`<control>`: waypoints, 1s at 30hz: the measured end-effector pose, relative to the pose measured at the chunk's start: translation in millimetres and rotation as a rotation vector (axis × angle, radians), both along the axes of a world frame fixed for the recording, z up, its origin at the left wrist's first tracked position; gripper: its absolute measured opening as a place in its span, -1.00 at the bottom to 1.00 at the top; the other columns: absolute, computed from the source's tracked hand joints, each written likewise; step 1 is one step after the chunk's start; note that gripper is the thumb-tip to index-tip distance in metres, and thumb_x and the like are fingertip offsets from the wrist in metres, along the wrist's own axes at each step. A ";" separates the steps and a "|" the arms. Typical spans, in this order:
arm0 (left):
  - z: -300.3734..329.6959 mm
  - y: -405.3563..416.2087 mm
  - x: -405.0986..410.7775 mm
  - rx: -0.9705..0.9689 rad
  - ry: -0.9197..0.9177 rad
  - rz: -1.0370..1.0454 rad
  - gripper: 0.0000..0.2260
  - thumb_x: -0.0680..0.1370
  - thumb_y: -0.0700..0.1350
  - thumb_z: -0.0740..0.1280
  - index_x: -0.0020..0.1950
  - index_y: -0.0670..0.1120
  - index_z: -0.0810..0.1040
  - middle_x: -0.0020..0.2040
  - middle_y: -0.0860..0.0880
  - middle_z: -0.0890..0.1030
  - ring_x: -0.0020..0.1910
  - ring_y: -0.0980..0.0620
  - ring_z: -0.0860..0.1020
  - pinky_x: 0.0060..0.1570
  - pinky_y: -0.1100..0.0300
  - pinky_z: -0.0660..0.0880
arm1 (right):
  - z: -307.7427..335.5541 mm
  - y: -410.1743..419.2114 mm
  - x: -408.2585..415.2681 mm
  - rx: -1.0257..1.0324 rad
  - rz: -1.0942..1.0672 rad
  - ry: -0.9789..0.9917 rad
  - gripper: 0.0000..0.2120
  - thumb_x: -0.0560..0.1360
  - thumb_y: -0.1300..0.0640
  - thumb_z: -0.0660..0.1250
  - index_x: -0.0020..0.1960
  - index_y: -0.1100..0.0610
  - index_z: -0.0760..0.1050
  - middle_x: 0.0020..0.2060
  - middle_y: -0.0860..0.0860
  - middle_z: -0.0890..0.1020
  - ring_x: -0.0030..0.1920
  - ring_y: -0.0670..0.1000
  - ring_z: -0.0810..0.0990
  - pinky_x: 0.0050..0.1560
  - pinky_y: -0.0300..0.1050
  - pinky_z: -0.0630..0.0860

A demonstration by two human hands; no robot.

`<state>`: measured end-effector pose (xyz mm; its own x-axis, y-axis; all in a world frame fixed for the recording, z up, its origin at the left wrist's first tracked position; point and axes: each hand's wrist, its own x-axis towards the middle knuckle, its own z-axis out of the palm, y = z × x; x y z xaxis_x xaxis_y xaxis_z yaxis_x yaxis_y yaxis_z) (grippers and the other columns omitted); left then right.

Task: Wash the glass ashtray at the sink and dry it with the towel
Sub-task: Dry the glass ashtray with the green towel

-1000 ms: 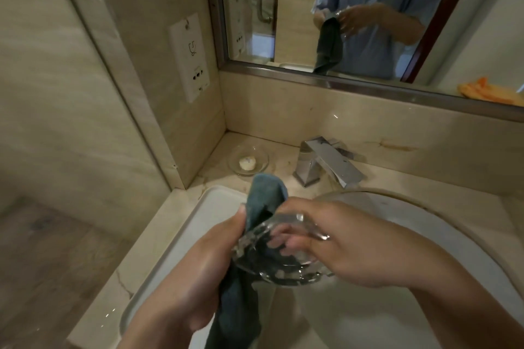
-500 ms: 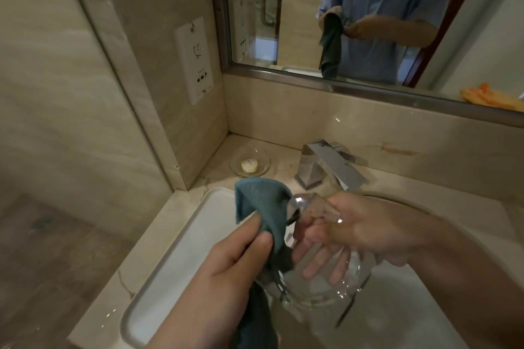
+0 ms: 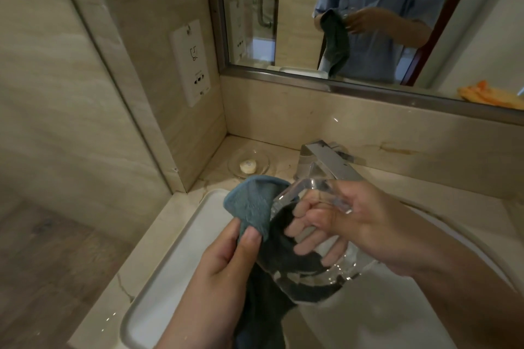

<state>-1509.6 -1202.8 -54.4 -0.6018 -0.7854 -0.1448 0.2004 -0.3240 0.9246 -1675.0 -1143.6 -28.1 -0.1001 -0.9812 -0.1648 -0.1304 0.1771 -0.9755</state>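
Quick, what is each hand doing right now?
Left hand: pinching the blue towel against the ashtray.
Right hand: fingers curled round the glass ashtray, holding it up.

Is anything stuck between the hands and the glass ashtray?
Only the towel: the left hand pinches it against the ashtray. The right hand grips the glass bare, with nothing between.

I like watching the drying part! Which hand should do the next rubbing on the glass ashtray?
Probably the left hand: it already pinches the towel against the glass ashtray. The right hand grips the ashtray over the sink, so it should just hold and turn.
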 end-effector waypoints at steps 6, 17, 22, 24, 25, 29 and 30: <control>5.5 2.7 -10.3 0.134 0.150 0.053 -0.70 0.41 -0.08 0.19 0.05 -0.02 0.61 -0.05 -0.07 0.71 -0.07 0.01 0.67 -0.22 0.25 0.60 | -3.8 -2.7 11.6 -0.066 -0.165 -0.133 -0.84 0.37 0.07 0.26 -0.11 0.12 0.52 -0.22 -0.01 0.73 -0.22 0.04 0.71 -0.40 -0.17 0.59; -5.2 9.2 -17.8 0.256 0.121 0.140 -0.74 0.35 -0.07 0.22 -0.13 -0.11 0.66 -0.16 -0.15 0.71 -0.22 -0.03 0.68 -0.31 0.20 0.62 | -21.8 -7.3 30.7 -0.202 -0.428 -0.309 -0.84 0.42 0.09 0.22 -0.07 0.10 0.52 -0.19 0.02 0.73 -0.20 0.05 0.71 -0.41 -0.18 0.59; -5.7 7.1 -14.8 0.290 0.097 0.107 -0.73 0.35 -0.09 0.25 -0.07 -0.14 0.65 -0.10 -0.22 0.70 -0.14 -0.13 0.67 -0.20 0.11 0.64 | -26.5 -6.0 37.5 -0.268 -0.502 -0.304 -0.84 0.42 0.07 0.20 -0.09 0.08 0.52 -0.15 -0.01 0.72 -0.17 0.04 0.71 -0.34 -0.16 0.62; -1.7 2.6 -13.5 0.250 0.040 0.092 -0.74 0.39 -0.09 0.25 -0.04 -0.17 0.62 -0.13 -0.22 0.69 -0.17 -0.13 0.67 -0.24 0.11 0.63 | -27.8 -4.7 38.8 -0.245 -0.486 -0.321 -0.84 0.42 0.08 0.20 -0.07 0.08 0.51 -0.12 -0.03 0.72 -0.14 0.03 0.71 -0.29 -0.15 0.63; 1.0 -0.6 -13.0 0.229 0.027 0.090 -0.79 0.43 -0.12 0.24 -0.08 -0.19 0.61 -0.21 -0.21 0.69 -0.26 -0.10 0.66 -0.33 0.16 0.63 | -28.3 -4.1 38.7 -0.228 -0.471 -0.329 -0.84 0.44 0.09 0.19 -0.06 0.08 0.51 -0.11 -0.05 0.72 -0.13 0.03 0.71 -0.27 -0.15 0.63; 12.3 -13.6 -12.7 0.165 0.026 0.119 -0.65 0.53 -0.27 0.16 -0.39 -0.12 0.60 -0.49 -0.07 0.58 -0.51 0.09 0.54 -0.52 0.35 0.46 | -24.6 -2.5 35.3 -0.232 -0.433 -0.336 -0.84 0.39 0.06 0.20 -0.10 0.04 0.51 -0.14 -0.07 0.73 -0.16 0.05 0.72 -0.30 -0.18 0.61; 13.0 -14.7 -13.8 0.157 0.033 0.114 -0.62 0.53 -0.29 0.15 -0.41 -0.10 0.61 -0.46 -0.08 0.59 -0.48 0.09 0.54 -0.48 0.33 0.47 | -23.4 -2.3 34.9 -0.254 -0.446 -0.336 -0.84 0.38 0.06 0.20 -0.11 0.07 0.50 -0.15 -0.05 0.73 -0.17 0.06 0.72 -0.30 -0.17 0.61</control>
<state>-1523.4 -1217.5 -41.4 -0.5170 -0.8180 -0.2522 0.2737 -0.4371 0.8568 -1640.1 -1145.9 -51.5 -0.4936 -0.8693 -0.0251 0.2248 -0.0997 -0.9693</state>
